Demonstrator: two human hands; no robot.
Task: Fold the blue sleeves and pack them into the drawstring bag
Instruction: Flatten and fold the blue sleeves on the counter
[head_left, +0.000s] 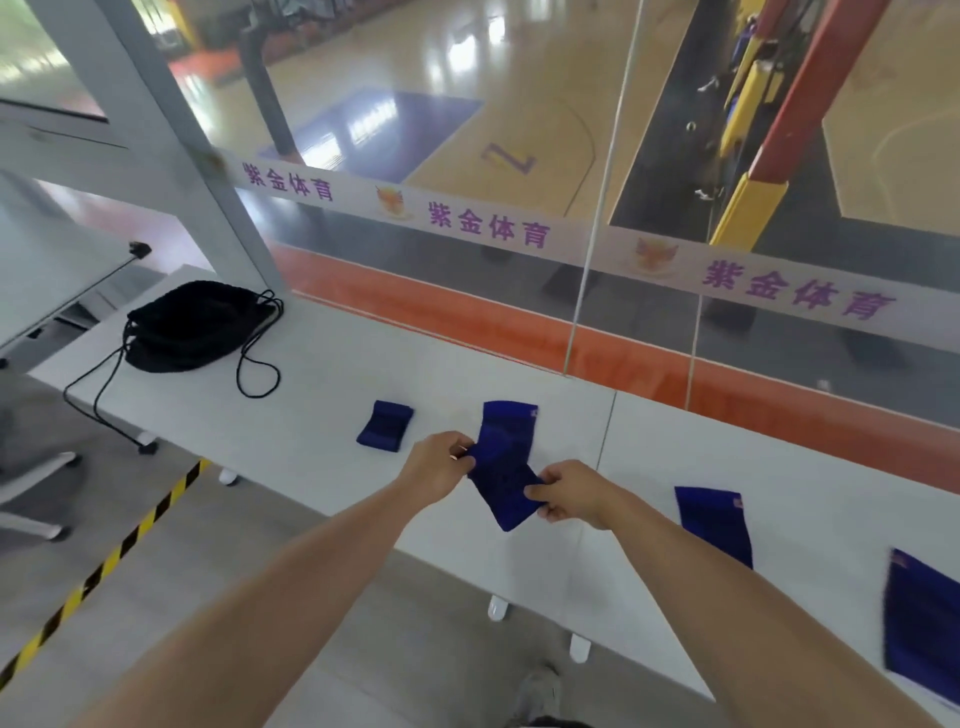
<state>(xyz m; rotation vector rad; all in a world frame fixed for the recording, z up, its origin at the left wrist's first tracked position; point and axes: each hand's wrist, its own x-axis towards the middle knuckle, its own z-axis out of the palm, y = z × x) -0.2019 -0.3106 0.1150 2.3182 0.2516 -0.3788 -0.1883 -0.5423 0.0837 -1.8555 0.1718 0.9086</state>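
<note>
Both hands hold one blue sleeve (505, 457) over the white table (322, 395). My left hand (436, 465) pinches its left edge and my right hand (569, 493) grips its lower right corner; the near end is lifted and bent. A folded blue sleeve (384, 425) lies to the left of it. Two flat blue sleeves lie to the right, one (714, 522) near the front edge and one (922, 623) at the far right. The black drawstring bag (195, 325) sits crumpled at the table's far left, its cords trailing.
A glass wall with a printed white band (519, 228) runs along the table's far side. A black cable (98, 395) hangs off the left end. Yellow-black floor tape (119, 551) and a grey chair base (31, 499) are at left.
</note>
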